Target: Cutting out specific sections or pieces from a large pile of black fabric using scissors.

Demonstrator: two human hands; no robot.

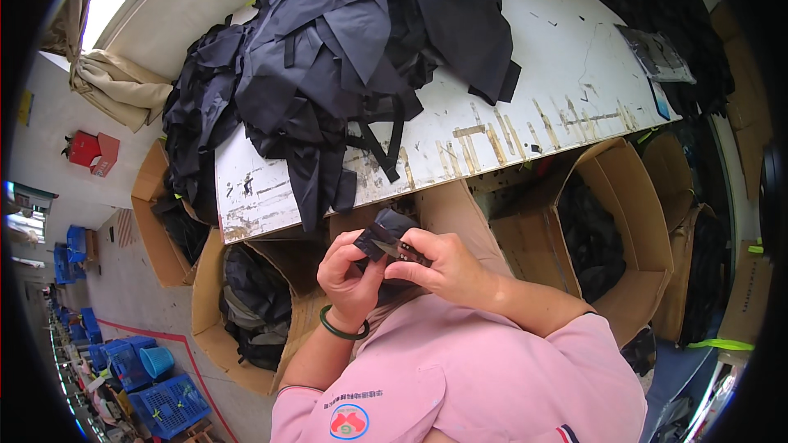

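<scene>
Just in front of the counter (558, 41), I observe the black fabric piece (382, 235) between both hands. The fingers of the left hand (348, 279) pinch the fabric; those of the right hand (447, 269) close around a small dark item (417, 257), type unclear. Caution: a loose left pinch could let the slick-looking cloth slip, misaligning its folded layers.
</scene>
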